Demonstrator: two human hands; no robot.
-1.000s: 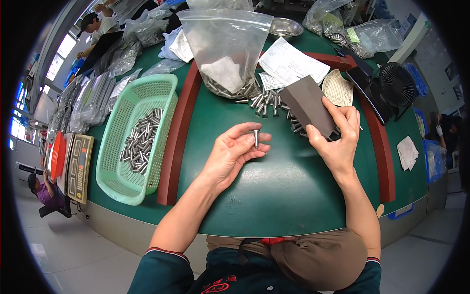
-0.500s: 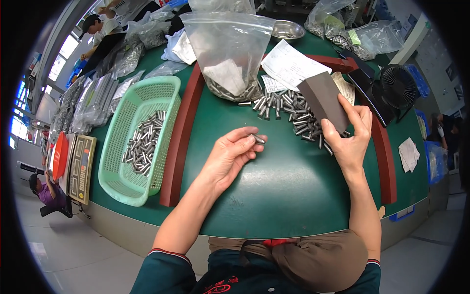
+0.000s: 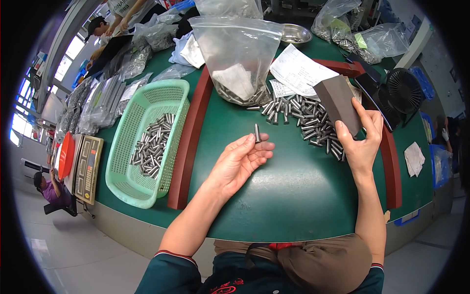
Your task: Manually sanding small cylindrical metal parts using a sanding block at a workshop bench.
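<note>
My left hand is clamped, thumb against fingers, on one metal pin, which is held roughly upright above the tabletop; its lower end is partly hidden by my fingers. My right hand is clamped on the near end of a dark grey block, which is tilted and extends outward and to the left of that hand. Loose pins lie heaped between my two hands, farther out than the left; whether the block touches them, I cannot tell. Well to the left of my left hand, past a red bar, a green perforated basket contains further pins. Farther out from my left hand stands a clear bag with metal pieces and a white slip inside. Beyond the block lies a white sheet. To the right of my right hand are a black fan, farther out, and a white cloth
</note>
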